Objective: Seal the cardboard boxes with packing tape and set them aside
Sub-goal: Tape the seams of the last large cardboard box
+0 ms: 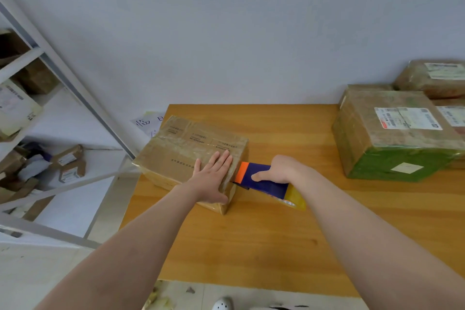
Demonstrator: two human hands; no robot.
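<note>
A brown cardboard box wrapped in clear tape lies at the left side of the wooden table. My left hand presses flat on the box's top near its right end, fingers straight. My right hand grips a tape dispenser with a blue body, an orange front and a yellowish tape roll. The dispenser's orange end touches the box's right side face.
Several taped parcels with shipping labels stand at the right of the table, the nearest one with a green side. A white metal shelf with more parcels stands to the left. A paper note lies behind the box.
</note>
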